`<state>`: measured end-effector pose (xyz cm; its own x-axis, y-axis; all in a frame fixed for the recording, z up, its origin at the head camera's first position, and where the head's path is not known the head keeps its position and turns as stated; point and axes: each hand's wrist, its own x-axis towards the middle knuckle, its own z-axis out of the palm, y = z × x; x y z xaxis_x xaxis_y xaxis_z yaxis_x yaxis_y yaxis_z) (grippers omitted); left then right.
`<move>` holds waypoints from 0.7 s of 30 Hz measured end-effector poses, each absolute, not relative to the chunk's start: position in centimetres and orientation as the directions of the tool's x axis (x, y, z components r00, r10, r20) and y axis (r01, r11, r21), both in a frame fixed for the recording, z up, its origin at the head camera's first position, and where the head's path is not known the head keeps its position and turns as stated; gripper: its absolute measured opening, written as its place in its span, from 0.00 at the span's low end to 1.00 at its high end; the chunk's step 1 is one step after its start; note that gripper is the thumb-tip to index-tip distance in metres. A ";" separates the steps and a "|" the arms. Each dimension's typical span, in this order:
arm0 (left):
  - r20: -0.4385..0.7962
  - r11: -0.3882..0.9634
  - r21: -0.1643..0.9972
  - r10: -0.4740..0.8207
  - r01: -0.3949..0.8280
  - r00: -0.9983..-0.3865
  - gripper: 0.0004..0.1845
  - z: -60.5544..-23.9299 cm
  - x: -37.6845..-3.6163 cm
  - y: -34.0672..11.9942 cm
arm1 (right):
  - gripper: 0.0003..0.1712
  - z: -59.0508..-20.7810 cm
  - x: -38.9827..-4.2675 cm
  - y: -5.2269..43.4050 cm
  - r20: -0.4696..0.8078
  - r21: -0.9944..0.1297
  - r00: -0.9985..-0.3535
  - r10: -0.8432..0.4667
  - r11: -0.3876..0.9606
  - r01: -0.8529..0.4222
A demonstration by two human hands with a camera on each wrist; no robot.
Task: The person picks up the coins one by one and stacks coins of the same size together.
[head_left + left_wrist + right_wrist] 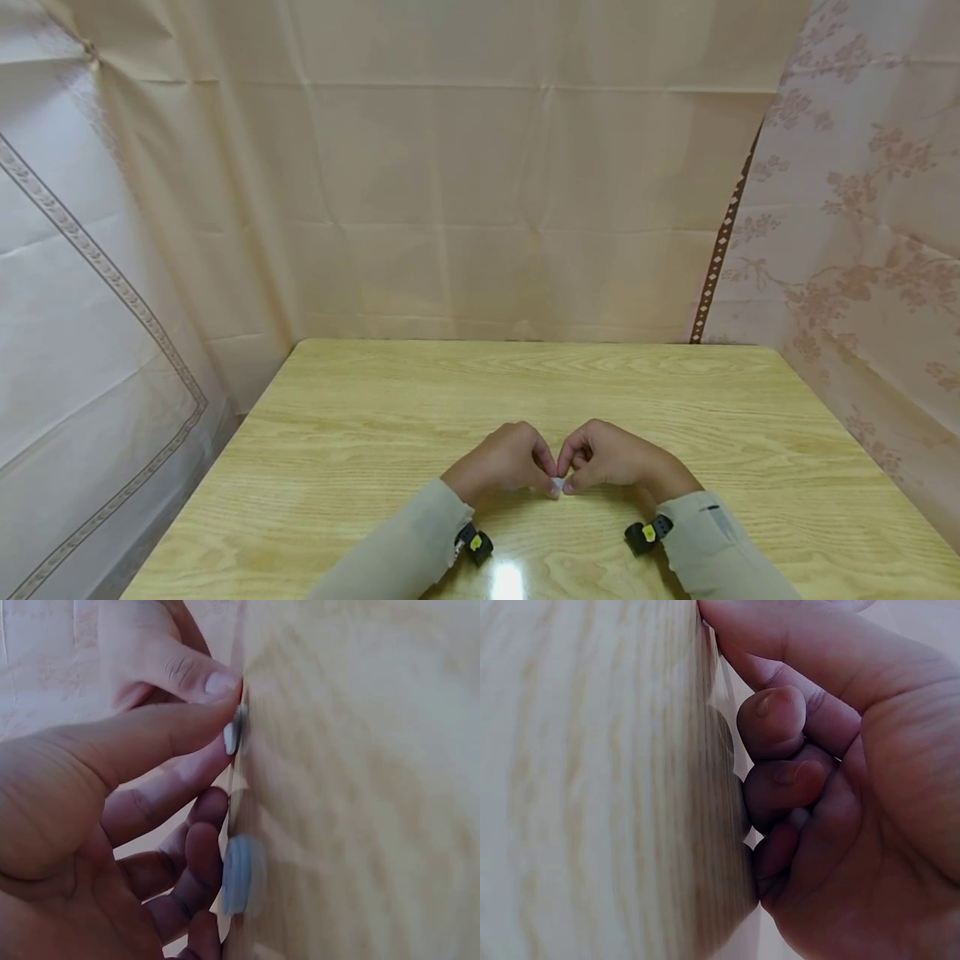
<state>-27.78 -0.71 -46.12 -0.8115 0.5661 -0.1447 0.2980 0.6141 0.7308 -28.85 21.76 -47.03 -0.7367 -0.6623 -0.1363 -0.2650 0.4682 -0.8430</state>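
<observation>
My left hand (504, 463) and right hand (609, 458) meet, both grips pinching 1 small white piece (557, 483) on the bench (360, 433).

Light wood-grain bench (420, 417), glossy, glare spot near front edge. Plain beige creased cloth backdrop (480, 183) hung behind it. White cloth with grey patterned border (67, 333) along left side. Pink floral-print cloth (870, 217) along right side, dark diamond-pattern trim strip (718, 250) at its seam with backdrop. Small black clips with yellow dots (477, 546) sat on bench near front.
</observation>
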 end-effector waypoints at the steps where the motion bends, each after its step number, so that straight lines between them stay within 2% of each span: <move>1: -0.153 0.610 0.736 0.570 0.292 -0.807 0.08 -46.1 -27.9 -0.8 | 0.07 -47.0 -28.9 21.8 -0.138 -0.843 -0.736 -0.662 0.469 -0.264; 21: -0.176 0.619 0.742 0.549 0.257 -0.817 0.08 -46.1 -28.2 -0.9 | 0.05 -47.1 -28.9 21.9 -0.146 -0.842 -0.733 -0.664 0.472 -0.260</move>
<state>-28.23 -0.85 -46.12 -0.8170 0.5493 -0.1756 0.2566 0.6189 0.7424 -28.93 21.94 -47.11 -0.7332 -0.6643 -0.1455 -0.2605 0.4719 -0.8423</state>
